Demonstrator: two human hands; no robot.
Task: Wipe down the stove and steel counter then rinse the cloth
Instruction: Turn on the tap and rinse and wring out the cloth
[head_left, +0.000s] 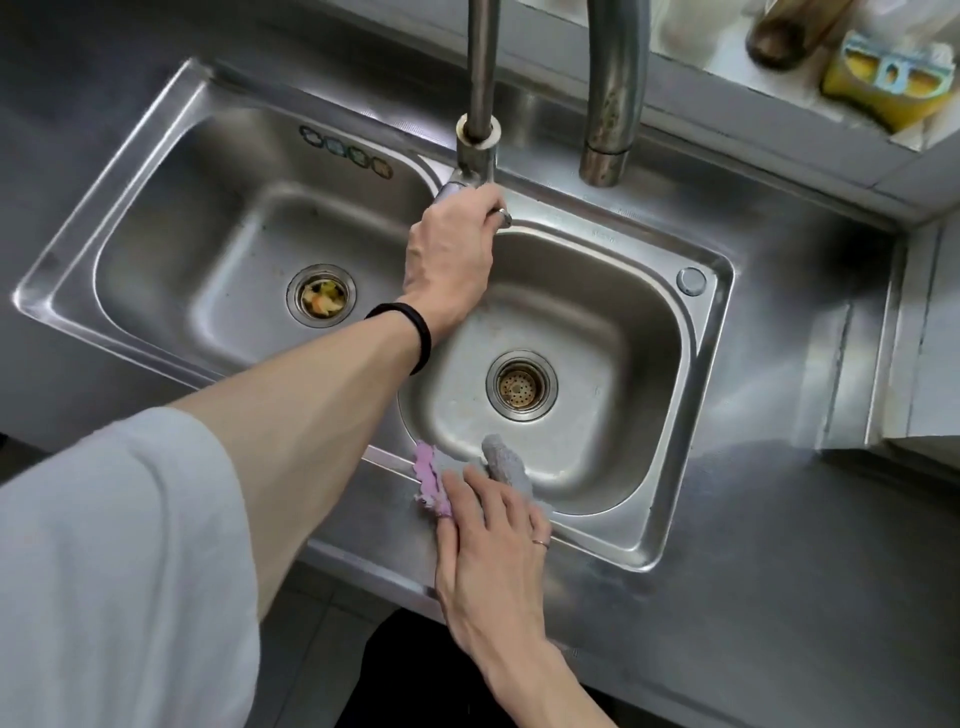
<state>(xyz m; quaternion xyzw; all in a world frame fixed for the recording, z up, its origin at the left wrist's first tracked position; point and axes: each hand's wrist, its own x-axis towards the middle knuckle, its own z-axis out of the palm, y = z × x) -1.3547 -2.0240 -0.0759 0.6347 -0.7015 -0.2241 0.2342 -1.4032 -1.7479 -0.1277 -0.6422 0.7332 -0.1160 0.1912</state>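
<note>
A grey and pink cloth lies over the front rim of the right basin of a steel double sink. My right hand rests flat on the cloth, fingers straight, pressing it against the rim. My left hand reaches across to the back of the sink and grips the tap lever at the base of the faucet. No water is visible running from the spout above the right basin.
The left basin's drain holds food scraps. The right basin has a strainer drain. Steel counter runs to the right and front. A yellow sponge and a dark bottle sit on the back ledge.
</note>
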